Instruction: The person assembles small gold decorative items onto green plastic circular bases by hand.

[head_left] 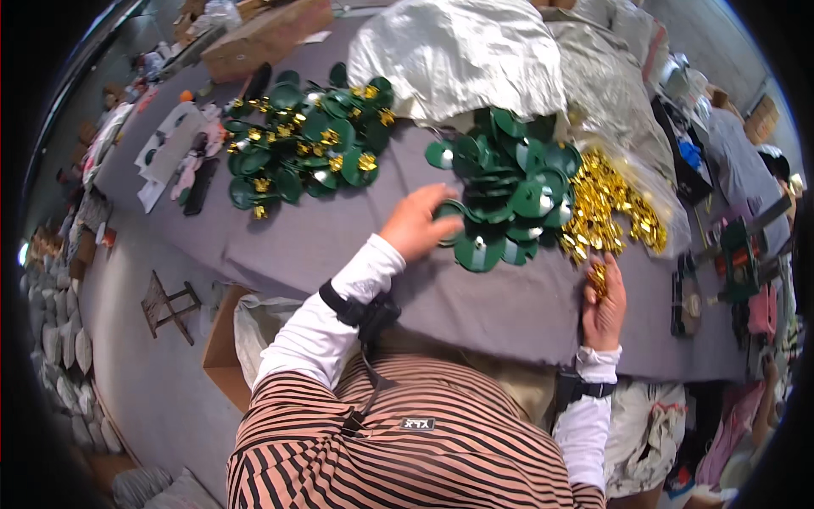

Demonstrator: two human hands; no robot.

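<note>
My left hand (420, 224) reaches the near left edge of a pile of round, glossy green discs (496, 191). Its thumb and fingers are apart beside a green disc (450, 212), and whether they touch it is hard to tell. To the right, at the table's front edge, my right hand (604, 312) pinches a small shiny gold foil bow (599, 280). Just beyond it lies a heap of similar gold bows (598, 208) on a clear plastic bag (666, 204). At the far left of the table are green discs with gold bows attached (305, 140).
Silver sheeting (458, 59) covers the back of the grey cloth-covered table (373, 246). A cardboard box (267, 38) stands at the back left, with white papers (165, 153) nearer. A dark metal device (736, 263) is at the right. A small wooden stool (170, 304) stands on the floor.
</note>
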